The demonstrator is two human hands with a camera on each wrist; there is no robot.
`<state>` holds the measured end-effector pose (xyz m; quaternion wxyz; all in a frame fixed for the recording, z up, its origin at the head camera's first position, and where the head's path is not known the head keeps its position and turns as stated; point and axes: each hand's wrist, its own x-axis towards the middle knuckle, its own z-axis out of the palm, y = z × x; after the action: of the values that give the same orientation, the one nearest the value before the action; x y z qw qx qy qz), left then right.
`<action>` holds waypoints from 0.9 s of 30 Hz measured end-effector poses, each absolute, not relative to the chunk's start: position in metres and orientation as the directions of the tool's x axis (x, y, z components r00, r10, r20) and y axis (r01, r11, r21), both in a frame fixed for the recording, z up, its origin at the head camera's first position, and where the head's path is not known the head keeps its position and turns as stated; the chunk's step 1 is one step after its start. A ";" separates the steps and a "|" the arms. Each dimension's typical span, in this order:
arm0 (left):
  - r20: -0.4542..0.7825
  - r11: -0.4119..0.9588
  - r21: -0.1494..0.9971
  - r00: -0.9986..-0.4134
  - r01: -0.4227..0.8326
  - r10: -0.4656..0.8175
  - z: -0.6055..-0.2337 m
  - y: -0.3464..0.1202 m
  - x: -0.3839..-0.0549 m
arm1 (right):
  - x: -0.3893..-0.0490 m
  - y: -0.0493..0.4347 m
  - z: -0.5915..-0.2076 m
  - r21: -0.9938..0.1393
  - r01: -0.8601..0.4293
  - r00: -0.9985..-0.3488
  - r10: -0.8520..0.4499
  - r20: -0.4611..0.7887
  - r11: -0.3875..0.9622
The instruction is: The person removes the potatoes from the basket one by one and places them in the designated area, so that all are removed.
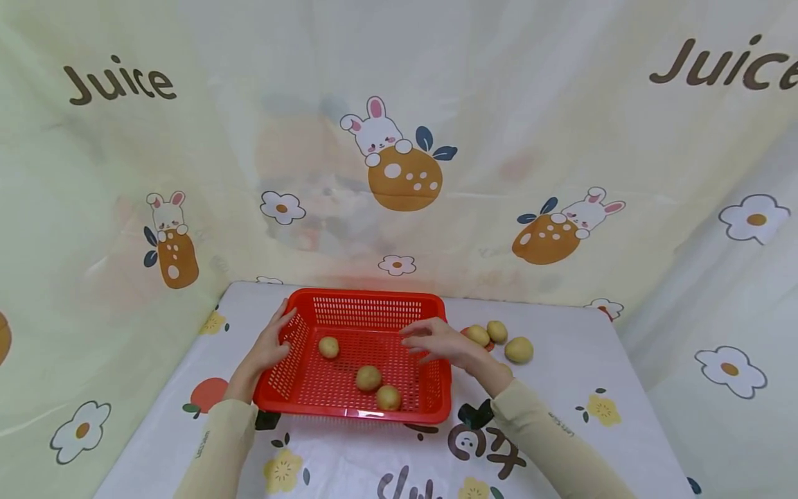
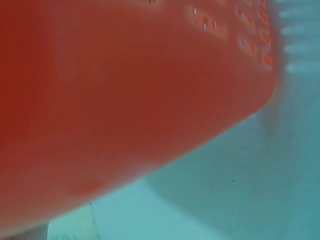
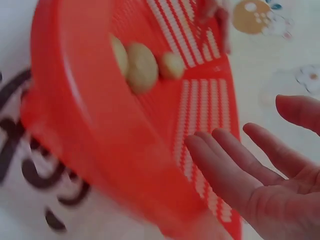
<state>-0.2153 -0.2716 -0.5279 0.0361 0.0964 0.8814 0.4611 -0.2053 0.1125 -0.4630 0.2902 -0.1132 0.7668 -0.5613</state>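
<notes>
A red plastic basket with slotted walls sits on the table and holds three potatoes: one potato toward the left, another potato near the middle, and a third potato by the front wall. My left hand is at the basket's left rim, fingers extended over the edge. Above the basket's right side hovers my right hand, its fingers loosely extended and nothing held. The right wrist view shows those spread fingers beside the basket wall. Red basket wall fills most of the left wrist view.
Right of the basket lie several loose potatoes, among them one potato farthest right and one potato at the back. One more is partly hidden by my right forearm. A printed cloth covers the table; a patterned curtain hangs behind.
</notes>
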 end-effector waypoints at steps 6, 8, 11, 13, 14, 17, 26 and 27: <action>0.053 0.559 0.811 -0.973 0.172 0.223 -0.529 -0.271 -0.216 | -0.198 0.089 -0.483 -0.928 0.142 -0.801 -0.512 -0.312 0.343; 0.048 0.558 0.812 -0.973 0.169 0.225 -0.529 -0.271 -0.217 | -0.196 0.085 -0.489 -0.928 0.136 -0.804 -0.510 -0.307 0.346; 0.041 0.554 0.817 -0.975 0.159 0.220 -0.528 -0.272 -0.216 | -0.193 0.081 -0.497 -0.925 0.121 -0.809 -0.505 -0.302 0.360; 0.041 0.553 0.818 -0.975 0.159 0.219 -0.528 -0.273 -0.216 | -0.192 0.078 -0.502 -0.919 0.104 -0.815 -0.497 -0.299 0.381; 0.039 0.552 0.819 -0.975 0.157 0.220 -0.528 -0.273 -0.216 | -0.191 0.076 -0.504 -0.916 0.102 -0.816 -0.494 -0.300 0.388; 0.045 0.553 0.817 -0.974 0.164 0.222 -0.528 -0.273 -0.215 | -0.188 0.071 -0.511 -0.894 0.050 -0.828 -0.482 -0.287 0.446; 0.056 0.561 0.810 -0.975 0.171 0.216 -0.531 -0.274 -0.216 | -0.182 0.060 -0.525 -0.838 -0.083 -0.839 -0.491 -0.234 0.540; 0.054 0.561 0.810 -0.975 0.170 0.217 -0.531 -0.274 -0.216 | -0.181 0.060 -0.526 -0.833 -0.084 -0.836 -0.494 -0.240 0.547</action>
<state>-0.2162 -0.2736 -0.5313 0.0257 0.1093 0.8830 0.4557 -0.1814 0.0597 -0.5264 0.2306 -0.1703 0.8487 -0.4444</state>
